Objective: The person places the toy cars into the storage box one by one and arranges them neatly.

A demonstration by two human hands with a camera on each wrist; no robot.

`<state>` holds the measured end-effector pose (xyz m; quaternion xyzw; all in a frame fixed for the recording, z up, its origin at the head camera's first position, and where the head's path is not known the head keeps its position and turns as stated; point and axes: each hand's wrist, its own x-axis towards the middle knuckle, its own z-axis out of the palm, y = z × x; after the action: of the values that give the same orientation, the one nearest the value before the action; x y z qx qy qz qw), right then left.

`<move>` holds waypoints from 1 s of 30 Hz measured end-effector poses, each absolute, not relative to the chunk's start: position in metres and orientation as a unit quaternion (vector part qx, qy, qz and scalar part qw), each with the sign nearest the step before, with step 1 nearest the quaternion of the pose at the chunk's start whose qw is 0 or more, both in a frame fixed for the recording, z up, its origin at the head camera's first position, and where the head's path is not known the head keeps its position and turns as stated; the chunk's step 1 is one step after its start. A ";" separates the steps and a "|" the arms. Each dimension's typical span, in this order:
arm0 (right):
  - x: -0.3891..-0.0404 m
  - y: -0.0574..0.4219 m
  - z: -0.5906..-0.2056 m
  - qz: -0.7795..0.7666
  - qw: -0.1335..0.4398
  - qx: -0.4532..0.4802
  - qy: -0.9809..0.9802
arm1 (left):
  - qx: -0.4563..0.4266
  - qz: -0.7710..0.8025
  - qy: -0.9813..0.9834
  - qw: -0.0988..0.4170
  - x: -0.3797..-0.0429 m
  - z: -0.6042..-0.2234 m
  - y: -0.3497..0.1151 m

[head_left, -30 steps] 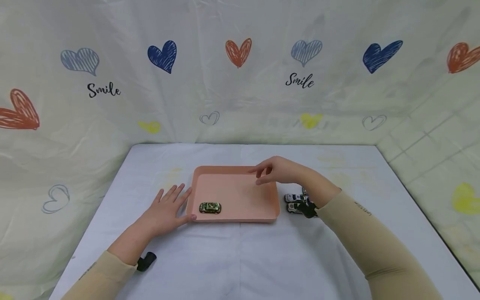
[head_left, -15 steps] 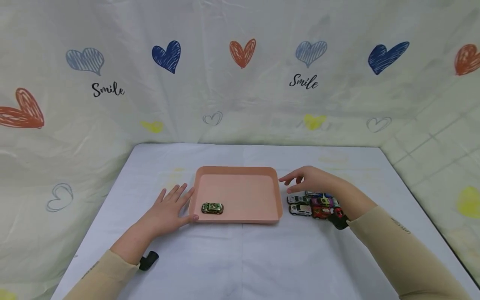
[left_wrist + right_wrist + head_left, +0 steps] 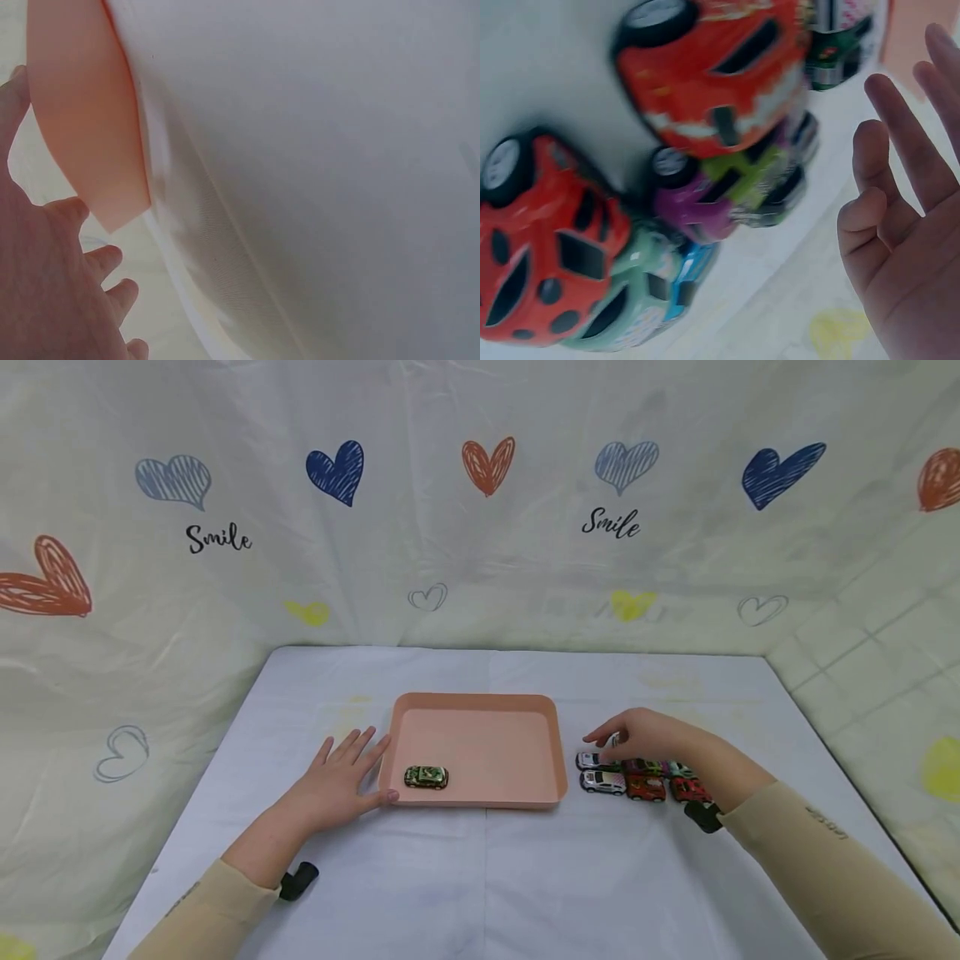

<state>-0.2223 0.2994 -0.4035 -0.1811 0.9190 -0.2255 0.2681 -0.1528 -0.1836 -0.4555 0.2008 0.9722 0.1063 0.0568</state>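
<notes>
My left hand point(image 3: 333, 789) lies with fingers spread against the left edge of a pink tray point(image 3: 480, 743), its thumb on the near corner. A green patterned toy car point(image 3: 426, 777) sits in the tray's near-left part. Over a cluster of toy cars right of the tray hovers my right hand point(image 3: 656, 735), fingers loosely bent and holding nothing. The cluster includes a white car point(image 3: 602, 782), a red car point(image 3: 647, 789) and a red black-spotted car point(image 3: 547, 255). A purple and yellow-green car point(image 3: 720, 187) shows in the right wrist view. My right hand partly hides the back cars.
A white cloth point(image 3: 420, 877) covers the table. Behind it hangs a pale curtain point(image 3: 525, 552) printed with hearts. A black wrist device point(image 3: 298, 882) is on the left wrist and another point(image 3: 703, 816) on the right.
My right hand has moved right and nearer, from above the tray to over the toy cars. The left hand stays at the tray's edge. The whole view has shifted slightly.
</notes>
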 end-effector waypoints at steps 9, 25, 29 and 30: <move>-0.224 0.300 -0.412 -0.193 0.265 -0.196 0.924 | 0.199 0.096 0.974 0.060 -0.158 -0.467 -0.189; -0.226 0.301 -0.418 -0.166 0.263 -0.208 0.927 | 0.194 0.090 0.975 0.060 -0.158 -0.468 -0.187; -0.226 0.300 -0.417 -0.153 0.252 -0.220 0.930 | 0.194 0.101 0.974 0.058 -0.157 -0.464 -0.186; -0.227 0.300 -0.417 -0.151 0.251 -0.218 0.931 | 0.194 0.101 0.974 0.058 -0.157 -0.464 -0.186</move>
<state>-0.2265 0.2995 -0.4173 -0.2177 0.9311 -0.1508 0.2507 -0.1572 -0.1859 -0.4639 0.1942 0.9740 0.1012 0.0579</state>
